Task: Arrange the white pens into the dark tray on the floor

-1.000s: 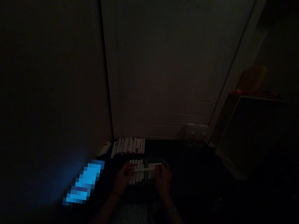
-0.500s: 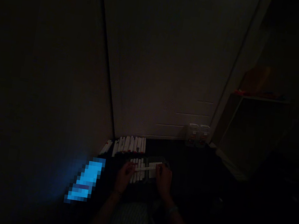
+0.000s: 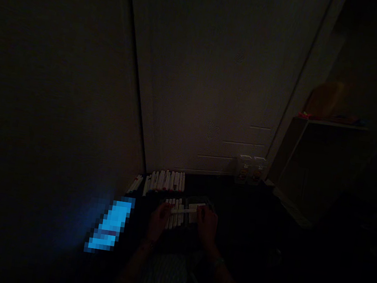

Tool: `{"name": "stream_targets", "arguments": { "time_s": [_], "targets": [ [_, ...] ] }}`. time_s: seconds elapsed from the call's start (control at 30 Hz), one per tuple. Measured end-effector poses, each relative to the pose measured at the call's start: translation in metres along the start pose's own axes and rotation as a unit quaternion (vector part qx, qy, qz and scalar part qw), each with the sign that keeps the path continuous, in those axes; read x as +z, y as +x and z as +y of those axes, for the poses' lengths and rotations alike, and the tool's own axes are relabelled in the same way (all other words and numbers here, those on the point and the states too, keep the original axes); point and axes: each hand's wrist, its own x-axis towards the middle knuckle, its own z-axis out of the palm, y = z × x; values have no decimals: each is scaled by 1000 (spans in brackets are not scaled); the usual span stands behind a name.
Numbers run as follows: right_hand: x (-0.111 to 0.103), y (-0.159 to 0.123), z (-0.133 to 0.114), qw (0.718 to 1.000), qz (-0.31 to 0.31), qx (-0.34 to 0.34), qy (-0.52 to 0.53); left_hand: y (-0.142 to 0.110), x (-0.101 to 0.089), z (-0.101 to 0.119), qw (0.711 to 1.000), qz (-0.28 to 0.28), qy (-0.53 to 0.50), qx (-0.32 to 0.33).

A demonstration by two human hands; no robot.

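Note:
A white marker (image 3: 184, 211) lies level between my two hands, one end in each. My left hand (image 3: 160, 220) is closed on its left end, and my right hand (image 3: 206, 224) pinches its right end. Just below it, several white markers (image 3: 172, 224) stand side by side in the left part of a clear case (image 3: 184, 221). In the case's right part there is a pale flat piece (image 3: 195, 206), partly covered by the right hand. The scene is very dark, so fine detail is lost.
Behind the case, a row of white markers (image 3: 164, 181) lies near the wall, with a smaller bunch (image 3: 135, 184) to its left. Two clear containers (image 3: 250, 170) stand by the wall panel. A bright blurred screen (image 3: 110, 226) is at left, a cabinet (image 3: 319, 166) at right.
The view has shifted very slightly. Both hands keep hold of the marker in almost the same place, and nothing else has visibly moved.

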Motion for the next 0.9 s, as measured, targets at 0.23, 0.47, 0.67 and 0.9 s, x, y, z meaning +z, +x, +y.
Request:
{"name": "stream_targets", "arguments": {
  "time_s": [0.23,0.47,0.67,0.9],
  "targets": [
    [2,0,2,1000,2,-1,-13,1,0,-5,1000,5,12,21],
    [0,0,0,1000,-3,4,-1,2,0,-9,1000,-13,-5,9],
    [1,0,1,1000,0,3,-4,2,0,-7,1000,-15,-7,-13],
    [1,0,1,1000,-3,1,-18,1,0,-4,999,-27,26,13]
  ]
}}
